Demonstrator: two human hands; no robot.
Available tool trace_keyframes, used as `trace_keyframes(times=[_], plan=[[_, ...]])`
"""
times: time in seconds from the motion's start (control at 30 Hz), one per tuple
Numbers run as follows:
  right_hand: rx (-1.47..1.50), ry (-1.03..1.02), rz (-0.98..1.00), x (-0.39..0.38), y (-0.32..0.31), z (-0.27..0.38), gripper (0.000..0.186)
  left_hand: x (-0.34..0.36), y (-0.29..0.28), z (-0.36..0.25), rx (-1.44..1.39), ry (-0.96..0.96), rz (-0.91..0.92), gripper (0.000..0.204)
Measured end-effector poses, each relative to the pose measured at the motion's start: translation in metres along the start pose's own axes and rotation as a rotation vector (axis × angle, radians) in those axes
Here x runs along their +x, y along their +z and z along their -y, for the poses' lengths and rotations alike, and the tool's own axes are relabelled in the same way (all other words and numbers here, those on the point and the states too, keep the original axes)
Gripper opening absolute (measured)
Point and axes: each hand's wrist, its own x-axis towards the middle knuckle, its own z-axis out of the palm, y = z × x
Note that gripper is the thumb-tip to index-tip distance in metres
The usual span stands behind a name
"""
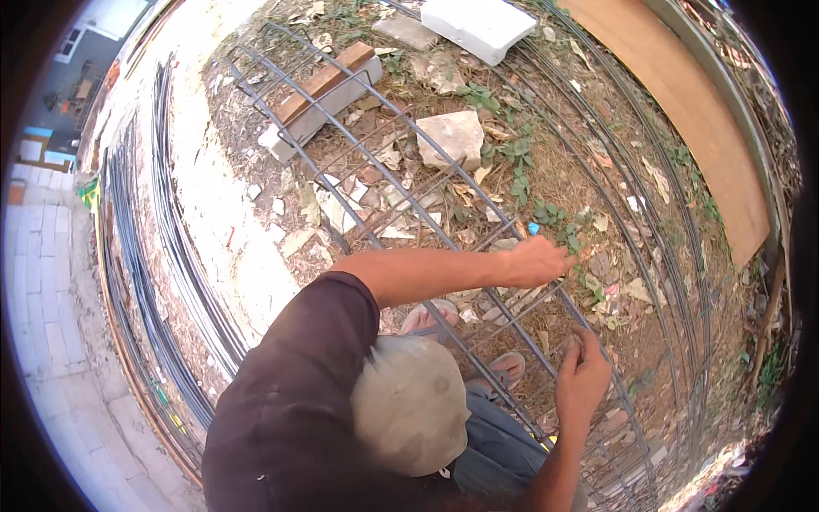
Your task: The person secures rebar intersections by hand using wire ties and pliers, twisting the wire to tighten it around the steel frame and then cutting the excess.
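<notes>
Neither of my own hands shows in the head view. Below me a person in a dark shirt and pale cap crouches over a long cage of steel rebar with thin crossbars. This person's outstretched arm crosses the cage, and the hand is beside a long bar, fingers pointing away. The other hand is raised above the cage with curled fingers; whether they hold anything is too small to tell. Sandaled feet stand among the bars.
A white block with a brown brick lies under the cage's far end. Nearby are a pale stone, a white foam-like block and a brown board. Bundles of long bars lie along the left; more bars run along the right.
</notes>
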Motion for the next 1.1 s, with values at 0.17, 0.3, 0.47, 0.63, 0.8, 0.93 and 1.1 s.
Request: trace_keyframes(times=[0.17, 0.3, 0.47, 0.63, 0.8, 0.93, 1.1], plan=[[0.036, 0.167, -0.012, 0.005, -0.009, -0.006, 0.025, -0.007, 0.008, 0.022, 0.043, 0.324, 0.03, 0.023], [0.089, -0.017, -0.188, 0.017, -0.007, -0.018, 0.024, 0.014, 0.004, 0.023, 0.089, 0.471, 0.031, 0.016], [0.085, -0.009, -0.122, 0.017, -0.003, -0.018, 0.024, 0.03, 0.017, 0.02, 0.083, 0.502, 0.136, 0.01], [0.148, 0.036, -0.097, 0.015, 0.002, -0.045, 0.024, 0.024, -0.002, 0.014, 0.052, 0.45, 0.203, 0.01], [0.118, 0.058, -0.098, 0.01, 0.0, -0.051, 0.024, 0.011, 0.002, 0.011, 0.113, 0.237, 0.089, 0.009], [0.144, 0.117, -0.101, 0.005, -0.003, -0.057, 0.024, 0.002, 0.001, 0.006, 0.146, 0.201, 0.136, 0.012], [0.14, 0.103, -0.115, 0.002, -0.013, -0.062, 0.023, 0.001, 0.004, 0.003, 0.131, 0.192, -0.032, 0.011]])
